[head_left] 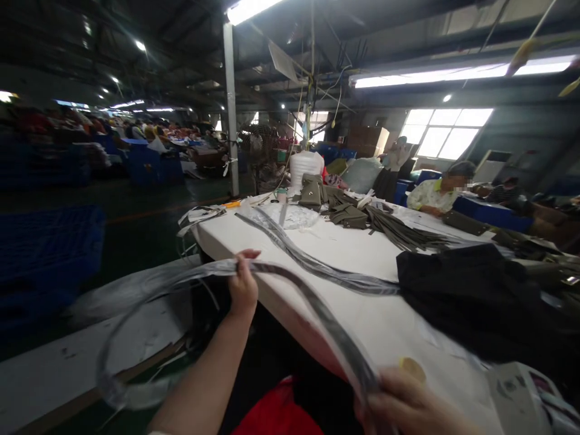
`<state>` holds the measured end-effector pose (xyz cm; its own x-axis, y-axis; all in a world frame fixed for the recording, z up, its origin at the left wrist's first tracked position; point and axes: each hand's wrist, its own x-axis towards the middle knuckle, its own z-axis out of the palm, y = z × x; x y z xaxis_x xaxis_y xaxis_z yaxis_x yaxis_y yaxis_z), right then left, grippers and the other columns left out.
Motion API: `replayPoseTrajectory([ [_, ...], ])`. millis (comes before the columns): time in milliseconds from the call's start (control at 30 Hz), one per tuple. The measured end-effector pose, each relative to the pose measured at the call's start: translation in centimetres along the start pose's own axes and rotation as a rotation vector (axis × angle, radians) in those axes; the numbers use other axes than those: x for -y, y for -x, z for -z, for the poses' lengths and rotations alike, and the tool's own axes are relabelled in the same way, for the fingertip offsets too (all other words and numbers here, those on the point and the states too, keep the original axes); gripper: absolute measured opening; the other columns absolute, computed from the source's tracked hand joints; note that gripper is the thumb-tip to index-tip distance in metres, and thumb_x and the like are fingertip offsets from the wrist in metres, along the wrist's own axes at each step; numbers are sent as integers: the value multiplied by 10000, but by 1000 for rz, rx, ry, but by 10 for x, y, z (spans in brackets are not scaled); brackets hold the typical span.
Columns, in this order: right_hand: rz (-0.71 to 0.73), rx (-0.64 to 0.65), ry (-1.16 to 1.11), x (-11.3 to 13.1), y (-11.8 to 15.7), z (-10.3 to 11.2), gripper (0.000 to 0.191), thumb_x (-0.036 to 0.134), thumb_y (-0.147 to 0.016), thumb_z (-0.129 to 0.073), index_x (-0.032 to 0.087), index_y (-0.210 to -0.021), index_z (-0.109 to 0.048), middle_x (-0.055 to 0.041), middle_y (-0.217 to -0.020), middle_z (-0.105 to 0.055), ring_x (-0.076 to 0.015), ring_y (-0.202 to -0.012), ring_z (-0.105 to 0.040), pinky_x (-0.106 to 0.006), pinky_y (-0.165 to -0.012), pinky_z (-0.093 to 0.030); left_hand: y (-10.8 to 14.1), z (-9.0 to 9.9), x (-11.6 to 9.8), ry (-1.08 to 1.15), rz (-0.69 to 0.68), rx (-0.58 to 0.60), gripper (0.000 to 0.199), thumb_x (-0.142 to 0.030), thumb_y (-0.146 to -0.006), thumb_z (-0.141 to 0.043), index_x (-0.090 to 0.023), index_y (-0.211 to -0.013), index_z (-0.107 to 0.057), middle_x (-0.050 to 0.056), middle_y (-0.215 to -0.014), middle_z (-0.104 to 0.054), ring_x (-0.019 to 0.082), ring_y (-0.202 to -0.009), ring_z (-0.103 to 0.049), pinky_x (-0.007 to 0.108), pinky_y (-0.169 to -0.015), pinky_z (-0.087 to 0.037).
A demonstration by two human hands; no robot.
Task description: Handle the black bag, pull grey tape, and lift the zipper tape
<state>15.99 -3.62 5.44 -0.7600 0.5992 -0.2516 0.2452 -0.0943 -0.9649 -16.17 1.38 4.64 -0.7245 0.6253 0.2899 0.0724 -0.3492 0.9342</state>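
Note:
My left hand (pixel 243 284) is raised at the white table's near-left edge, gripping a long grey strap in a clear plastic sleeve (pixel 312 305). The strap runs down to my right hand (pixel 408 402) at the bottom of the view, which pinches its other end. Beyond my left hand the strap loops blurred toward the floor at the left. A second bundle of sleeved straps (pixel 317 266) lies diagonally across the white table (pixel 362 248). A pile of black fabric (pixel 475 290) rests on the table to the right.
Olive-green bag pieces and straps (pixel 357 214) lie further back on the table beside a white sack (pixel 306 166). A seated person (pixel 437 193) works at the far right. Blue crates (pixel 45 254) stand at the left. A white post (pixel 231 109) rises behind the table.

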Motion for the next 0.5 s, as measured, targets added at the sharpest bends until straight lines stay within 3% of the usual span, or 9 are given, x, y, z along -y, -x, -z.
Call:
replayPoseTrajectory([
  [67, 139, -219, -427, -5, -34, -6, 302, 492, -841, -673, 197, -904, -679, -3, -715, -646, -92, -608, -581, -176, -557, -452, 19, -6, 27, -80, 337, 287, 661, -779, -776, -441, -145, -813, -624, 163, -906, -706, 332, -1027, -644, 495, -973, -452],
  [133, 291, -403, -691, -7, -69, -9, 270, 424, -793, -744, 207, -935, -669, 11, -740, -639, -83, -620, -572, -169, -558, -458, 55, -8, 44, -77, 517, 506, 712, -818, -644, -577, -114, -703, -662, 169, -748, -710, 343, -833, -692, 500, -854, -515],
  [200, 401, -522, -813, -7, -99, -9, 279, 370, -741, -796, 205, -929, -671, 19, -763, -642, -82, -648, -580, -178, -607, -494, 95, -6, 48, -9, 688, 729, 760, -837, -606, -595, -91, -708, -693, 171, -731, -716, 315, -756, -698, 463, -810, -532],
  [267, 447, -578, -849, -9, -121, -8, 268, 343, -745, -791, 203, -941, -673, 20, -796, -656, -80, -678, -595, -194, -676, -522, 124, 2, 43, 91, 847, 913, 752, -815, -688, -547, -90, -809, -707, 166, -783, -725, 280, -758, -698, 419, -794, -529],
  [367, 449, -631, -852, -14, -137, -6, 215, 319, -806, -733, 202, -973, -664, 17, -849, -673, -76, -726, -622, -205, -743, -535, 139, 20, 31, 179, 957, 1061, 543, -655, -793, -599, -135, -930, -678, 101, -742, -710, 216, -668, -680, 347, -700, -518],
  [500, 408, -664, -843, -25, -137, -2, 235, 306, -811, -728, 184, -999, -656, 7, -894, -688, -72, -727, -638, -190, -749, -542, 134, 41, 25, 92, 991, 1141, 412, -547, -810, -642, -143, -879, -670, 24, -609, -609, 145, -511, -586, 256, -526, -456],
])
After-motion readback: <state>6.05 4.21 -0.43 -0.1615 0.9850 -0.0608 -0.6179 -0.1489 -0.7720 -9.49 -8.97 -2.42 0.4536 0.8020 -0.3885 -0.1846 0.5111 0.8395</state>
